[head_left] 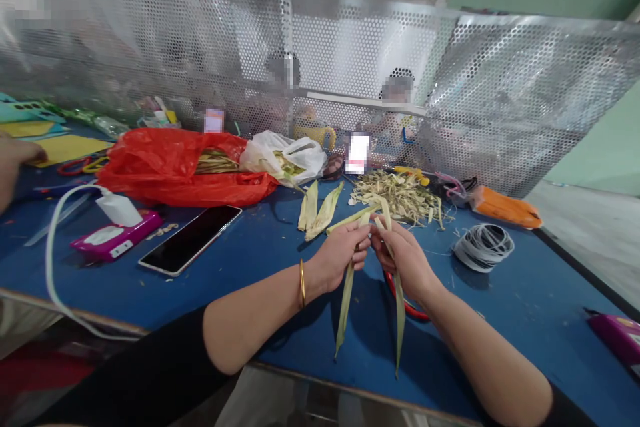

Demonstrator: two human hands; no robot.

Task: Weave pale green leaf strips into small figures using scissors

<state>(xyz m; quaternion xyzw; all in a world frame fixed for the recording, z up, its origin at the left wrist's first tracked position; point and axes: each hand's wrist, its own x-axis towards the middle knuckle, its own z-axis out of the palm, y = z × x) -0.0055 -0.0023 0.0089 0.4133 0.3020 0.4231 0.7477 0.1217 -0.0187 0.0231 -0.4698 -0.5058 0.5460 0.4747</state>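
My left hand (345, 250) is closed, pinching a dry corn husk strip (344, 313) whose narrow end hangs toward the table's front edge. Right beside it, my right hand (405, 257) grips a second husk strip (400, 320), also hanging down. The fingertips of both hands meet or nearly meet at the upper ends of the strips. Under my right hand and wrist lies a red-handled tool (417, 313), mostly hidden. Just beyond my hands, wider husk pieces (320, 210) lie on the blue table (280, 293), left of a heap of husk scraps (400, 193).
A red plastic bag (150, 163) and a white bag (295, 153) hold more husks. Left are a phone (193, 240) and a purple power strip (120, 237) with a white cable. A wire coil (483, 247) and orange packet (507, 207) sit right. A perforated metal screen (360, 47) stands behind. Another person's hand (17, 153) shows left.
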